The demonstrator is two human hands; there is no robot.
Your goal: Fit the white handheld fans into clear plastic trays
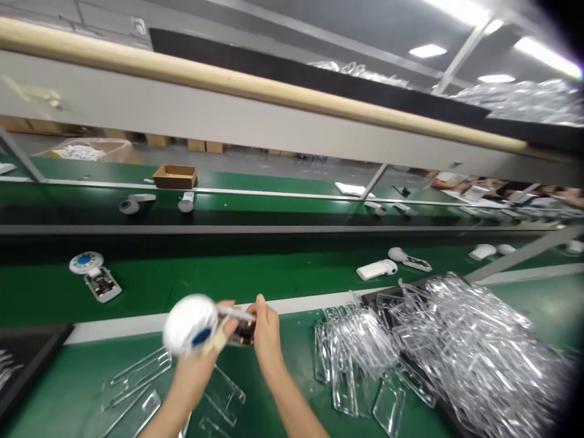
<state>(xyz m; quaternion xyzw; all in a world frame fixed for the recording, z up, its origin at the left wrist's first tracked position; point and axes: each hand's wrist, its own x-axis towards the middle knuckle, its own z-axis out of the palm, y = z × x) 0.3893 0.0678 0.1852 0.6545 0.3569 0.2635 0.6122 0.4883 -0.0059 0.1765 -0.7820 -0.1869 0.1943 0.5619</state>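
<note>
Both my hands hold up a white round-headed device over the near green bench. Its head is blurred and has a dark blue patch; a dark circuit board shows in its handle. My left hand is closed around the neck, with something pale on a finger. At the handle's far end, my right hand grips with thumb and fingers. Clear plastic frames lie loose on the bench below my left hand. To the right of my right hand is a stack of clear plastic frames.
A black tray heaped with clear plastic parts stands at right; another black tray is at left. Similar devices lie along the green conveyor. A shelf crosses overhead. Another person's arms show far right.
</note>
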